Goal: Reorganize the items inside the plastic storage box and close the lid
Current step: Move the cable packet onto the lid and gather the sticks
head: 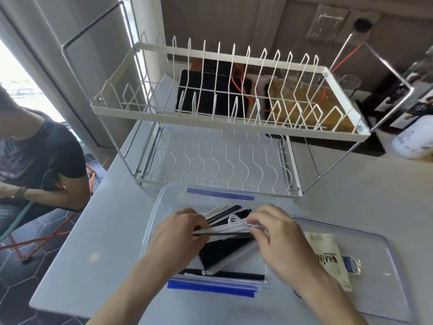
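Both hands work over the open plastic storage box (154,214), which sits on the pale surface (93,231) directly beneath them. The left hand (180,240) is curled, its fingers closed around one end of a bundle of white and black strips (225,231). The right hand (274,233) pinches the other end of the same bundle between thumb and fingertips, at a small white loop of cord (234,219). The bundle is lifted just above the box contents, spanning the gap between the two hands.

Below the hands, inside the box, lies a flat black packet (222,252) tilted on its side, with more black and white strips (225,276) along the near wall. Further strips fan out beyond the fingers toward the far wall. Blue clip bands (210,287) mark the near and far edges of the box.

To the right of the right hand, the clear lid (384,266) lies flat on the surface, apart from the box, with a printed packet (325,252) resting on it. Beyond both hands stands a white wire dish rack (222,109). A seated person (42,156) is far off to the left of the left hand.
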